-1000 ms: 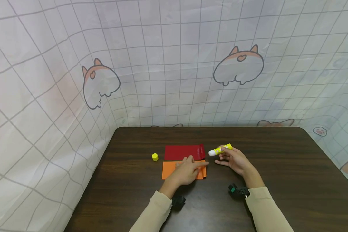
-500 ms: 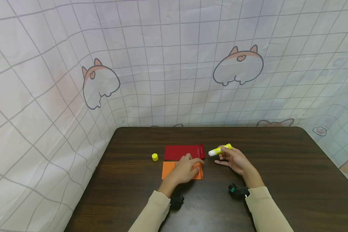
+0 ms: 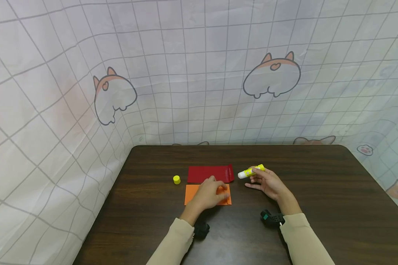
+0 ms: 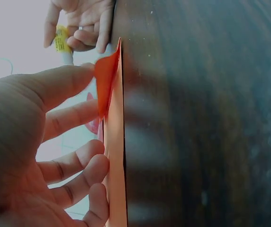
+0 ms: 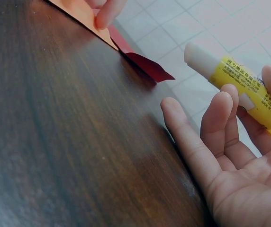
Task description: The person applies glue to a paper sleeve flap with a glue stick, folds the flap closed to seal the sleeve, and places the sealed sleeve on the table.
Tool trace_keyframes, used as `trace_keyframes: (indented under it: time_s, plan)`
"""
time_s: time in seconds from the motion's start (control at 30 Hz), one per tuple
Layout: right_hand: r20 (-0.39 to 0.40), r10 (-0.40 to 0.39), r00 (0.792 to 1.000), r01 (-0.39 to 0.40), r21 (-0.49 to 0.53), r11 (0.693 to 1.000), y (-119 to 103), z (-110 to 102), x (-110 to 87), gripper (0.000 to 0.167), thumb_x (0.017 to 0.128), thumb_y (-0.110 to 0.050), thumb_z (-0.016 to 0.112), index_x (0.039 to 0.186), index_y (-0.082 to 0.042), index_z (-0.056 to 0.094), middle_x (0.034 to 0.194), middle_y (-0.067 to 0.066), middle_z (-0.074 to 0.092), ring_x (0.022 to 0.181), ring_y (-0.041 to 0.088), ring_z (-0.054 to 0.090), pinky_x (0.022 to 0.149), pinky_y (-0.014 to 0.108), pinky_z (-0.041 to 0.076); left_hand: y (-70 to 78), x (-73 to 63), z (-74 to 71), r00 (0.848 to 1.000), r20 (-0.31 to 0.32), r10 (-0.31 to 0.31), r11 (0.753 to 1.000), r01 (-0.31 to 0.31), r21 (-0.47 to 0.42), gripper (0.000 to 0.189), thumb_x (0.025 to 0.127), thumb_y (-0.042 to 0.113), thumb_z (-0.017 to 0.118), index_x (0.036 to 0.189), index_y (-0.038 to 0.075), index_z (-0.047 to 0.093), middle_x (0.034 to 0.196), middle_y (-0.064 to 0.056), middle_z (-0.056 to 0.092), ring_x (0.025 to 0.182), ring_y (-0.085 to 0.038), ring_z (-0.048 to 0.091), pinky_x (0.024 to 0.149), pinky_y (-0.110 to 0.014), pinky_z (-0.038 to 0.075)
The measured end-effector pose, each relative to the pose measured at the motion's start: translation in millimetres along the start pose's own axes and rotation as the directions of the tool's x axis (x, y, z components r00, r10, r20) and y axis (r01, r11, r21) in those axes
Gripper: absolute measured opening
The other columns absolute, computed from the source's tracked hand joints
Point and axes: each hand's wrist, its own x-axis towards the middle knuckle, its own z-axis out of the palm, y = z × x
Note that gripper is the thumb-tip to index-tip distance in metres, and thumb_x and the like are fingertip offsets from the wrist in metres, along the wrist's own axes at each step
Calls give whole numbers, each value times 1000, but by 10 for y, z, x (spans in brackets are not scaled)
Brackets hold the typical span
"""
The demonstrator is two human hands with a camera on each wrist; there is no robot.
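An orange paper [image 3: 191,195] lies on the dark table [image 3: 318,191], with a red paper [image 3: 209,173] just behind it. My left hand [image 3: 219,190] rests on the orange sheet and pinches its right edge, which curls up off the table in the left wrist view [image 4: 108,78] against my thumb [image 4: 64,82]. My right hand [image 3: 257,177] holds an uncapped yellow glue stick [image 3: 251,171] just right of the red paper, white tip pointing left. The right wrist view shows the glue stick [image 5: 211,61] between thumb and fingers [image 5: 221,123], above the table.
A small yellow cap [image 3: 176,179] stands on the table left of the red paper. A checked cloth with cartoon animals [image 3: 199,73] hangs behind and to both sides of the table. The red paper's corner [image 5: 149,68] curls up slightly.
My left hand has drawn back to the left, and the orange paper's right edge has lifted and moved left with it. The right hand and glue stick have stayed put.
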Motion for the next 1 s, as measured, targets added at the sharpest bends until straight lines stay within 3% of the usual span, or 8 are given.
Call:
trace_keyframes:
  time_s: [0.4, 0.63, 0.77, 1.0]
  plan:
    - [0, 6, 1000, -6, -5, 1000, 6, -1, 7, 40, 108, -25, 54, 138, 0, 48, 88, 1, 62, 81, 12, 63, 94, 46, 59, -2, 11, 14, 1000, 2, -17, 1000, 17, 16, 29, 85, 35, 83, 111, 24, 74, 95, 3, 56, 89, -11, 48, 74, -25, 43]
    - [-6, 8, 1000, -8, -14, 1000, 11, -10, 10, 39, 108, -26, 54, 137, 0, 49, 88, 1, 63, 81, 12, 63, 94, 46, 59, 18, 23, 25, 1000, 10, -11, 1000, 11, 3, 13, 85, 32, 84, 90, 26, 74, 87, 5, 54, 81, -9, 49, 68, -26, 40]
    - [-1, 4, 1000, -4, -22, 1000, 6, -8, 6, 31, 107, -26, 55, 131, -6, 55, 89, 1, 62, 81, 12, 62, 95, 47, 58, 22, 21, 32, 1000, -1, -13, 1000, 13, 10, 12, 85, 31, 84, 82, 27, 73, 85, 7, 54, 79, -8, 48, 68, -27, 39]
    - [6, 4, 1000, -4, -26, 1000, 3, -4, 3, 30, 107, -26, 55, 130, -6, 55, 90, 1, 62, 82, 12, 62, 95, 47, 58, 41, 16, 20, 1000, -6, -20, 1000, 20, 7, 11, 85, 32, 85, 85, 26, 76, 85, 7, 55, 78, -7, 49, 69, -28, 39]
